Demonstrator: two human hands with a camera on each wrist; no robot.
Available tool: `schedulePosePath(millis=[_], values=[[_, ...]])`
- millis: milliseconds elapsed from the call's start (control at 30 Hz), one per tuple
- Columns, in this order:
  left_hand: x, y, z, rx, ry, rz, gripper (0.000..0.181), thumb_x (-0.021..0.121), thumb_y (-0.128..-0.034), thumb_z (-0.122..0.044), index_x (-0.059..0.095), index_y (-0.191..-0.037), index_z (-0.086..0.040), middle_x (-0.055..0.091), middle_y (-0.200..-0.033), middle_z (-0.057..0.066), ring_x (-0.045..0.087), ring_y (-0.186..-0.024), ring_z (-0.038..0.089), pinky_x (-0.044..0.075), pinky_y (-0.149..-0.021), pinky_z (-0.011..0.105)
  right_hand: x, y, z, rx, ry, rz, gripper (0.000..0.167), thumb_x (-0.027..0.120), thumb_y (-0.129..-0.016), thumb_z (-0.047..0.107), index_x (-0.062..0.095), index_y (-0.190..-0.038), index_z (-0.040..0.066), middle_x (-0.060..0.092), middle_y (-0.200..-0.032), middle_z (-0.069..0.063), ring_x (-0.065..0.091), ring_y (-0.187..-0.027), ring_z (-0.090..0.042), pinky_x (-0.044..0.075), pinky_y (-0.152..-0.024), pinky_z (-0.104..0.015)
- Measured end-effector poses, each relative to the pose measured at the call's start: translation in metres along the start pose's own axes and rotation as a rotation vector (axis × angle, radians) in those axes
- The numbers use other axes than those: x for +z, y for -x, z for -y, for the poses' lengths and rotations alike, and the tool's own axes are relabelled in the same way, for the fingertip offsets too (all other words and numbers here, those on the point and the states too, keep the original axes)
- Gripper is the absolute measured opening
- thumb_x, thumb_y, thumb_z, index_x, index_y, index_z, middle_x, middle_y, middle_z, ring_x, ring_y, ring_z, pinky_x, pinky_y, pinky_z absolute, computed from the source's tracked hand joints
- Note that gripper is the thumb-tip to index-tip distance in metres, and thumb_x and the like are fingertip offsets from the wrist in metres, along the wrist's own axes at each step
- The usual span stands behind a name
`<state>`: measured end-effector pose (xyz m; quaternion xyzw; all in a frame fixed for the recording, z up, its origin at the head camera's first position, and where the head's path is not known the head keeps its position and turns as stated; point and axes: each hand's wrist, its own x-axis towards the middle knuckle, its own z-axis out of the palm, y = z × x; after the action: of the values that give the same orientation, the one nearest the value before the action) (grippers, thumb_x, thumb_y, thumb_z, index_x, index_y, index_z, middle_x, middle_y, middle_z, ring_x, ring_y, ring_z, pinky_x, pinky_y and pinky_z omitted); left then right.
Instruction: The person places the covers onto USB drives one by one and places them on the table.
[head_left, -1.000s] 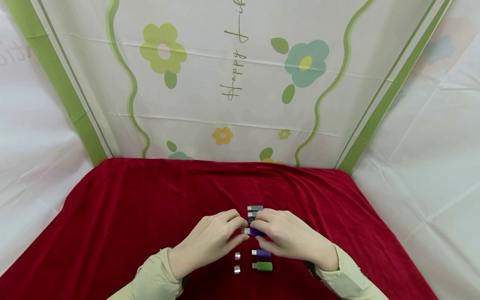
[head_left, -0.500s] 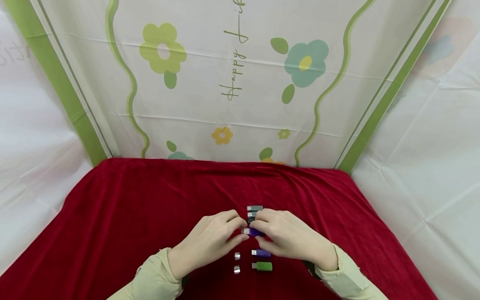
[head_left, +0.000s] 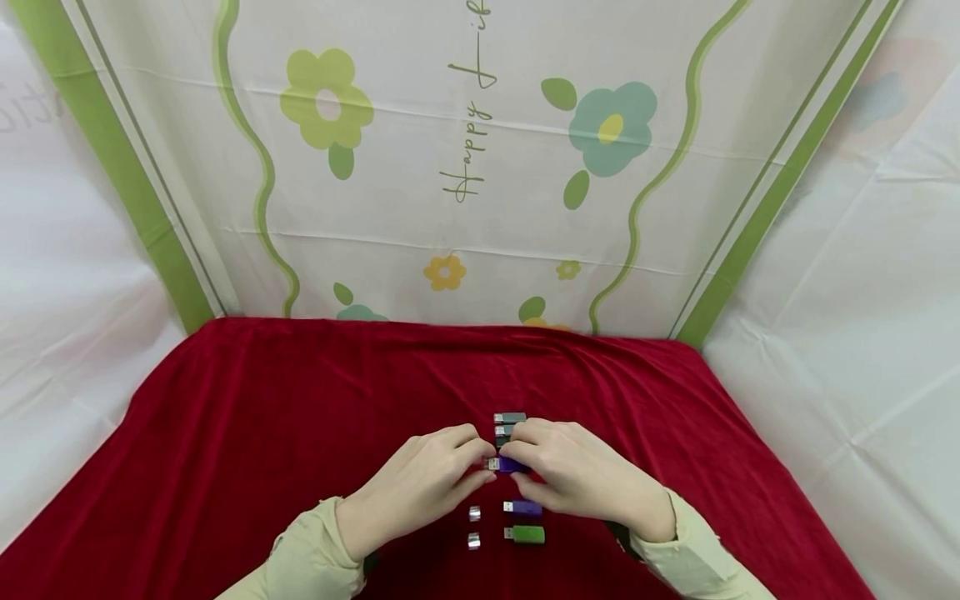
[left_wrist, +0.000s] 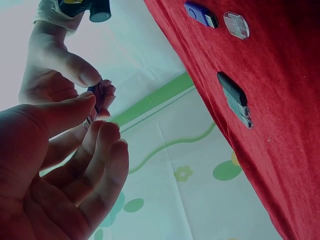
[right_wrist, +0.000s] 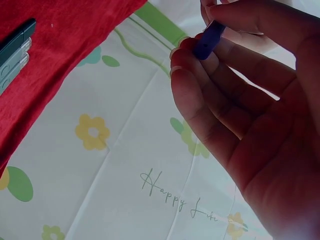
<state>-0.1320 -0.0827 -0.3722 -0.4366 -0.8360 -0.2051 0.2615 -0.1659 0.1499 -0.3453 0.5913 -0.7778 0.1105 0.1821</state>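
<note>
While both hands are meeting just above the red cloth (head_left: 300,467), the purple stick (head_left: 510,465) is bridging them, its metal plug (head_left: 494,464) pointing toward the left hand (head_left: 423,475). Left thumb and forefinger are pinching what is apparently a clear cap (head_left: 487,464) at the plug's end. The right hand (head_left: 570,467) is pinching the stick's body between thumb and fingers, its other fingers lying side by side, loosely bent. Whether the cap is going on or coming off, the views are not settling.

By judgement, good handling is depending on alignment: cap and plug should be lying on one straight line, as a tilted cap is likely to be binding. The left pinch should be bearing on the cap's sides and leaving its mouth unobstructed; the right should be sitting far enough back to be clearing the plug. Force should be running evenly along the stick.

Six sticks are showing: the held one, a lower purple stick (head_left: 527,507), one green stick (head_left: 529,535), two grey sticks (head_left: 514,418) and one black stick (left_wrist: 231,85). Two loose caps (head_left: 475,513) are resting near the lower purple and green sticks, the held cap making three. Both grey sticks are seemingly wearing caps.
</note>
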Motion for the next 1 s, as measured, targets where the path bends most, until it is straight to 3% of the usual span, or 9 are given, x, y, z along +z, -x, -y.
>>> schedulePosePath(millis=[367, 1000], values=[[0.0013, 0.0010, 0.0013, -0.012, -0.009, 0.010, 0.014, 0.078, -0.0869, -0.018, 0.068, -0.096, -0.011, 0.055, -0.086, -0.006, 0.049, -0.066, 0.001, 0.040, -0.057, 0.009, -0.0010, 0.0012, 0.0005, 0.028, -0.050, 0.021, 0.020, 0.075, -0.080, 0.006, 0.069, -0.099, 0.007, 0.058, -0.093, 0.004, 0.049, -0.068, -0.002, 0.042, -0.063, -0.009], [0.0003, 0.0016, 0.0024, -0.015, 0.010, 0.017, 0.016, 0.078, -0.0859, -0.014, 0.068, -0.097, -0.010, 0.056, -0.088, -0.006, 0.052, -0.070, 0.003, 0.043, -0.060, 0.010, 0.0007, 0.0020, -0.0012, 0.017, -0.045, 0.025, 0.026, 0.072, -0.077, 0.000, 0.067, -0.103, 0.004, 0.058, -0.098, 0.001, 0.052, -0.077, -0.005, 0.046, -0.072, -0.014]])
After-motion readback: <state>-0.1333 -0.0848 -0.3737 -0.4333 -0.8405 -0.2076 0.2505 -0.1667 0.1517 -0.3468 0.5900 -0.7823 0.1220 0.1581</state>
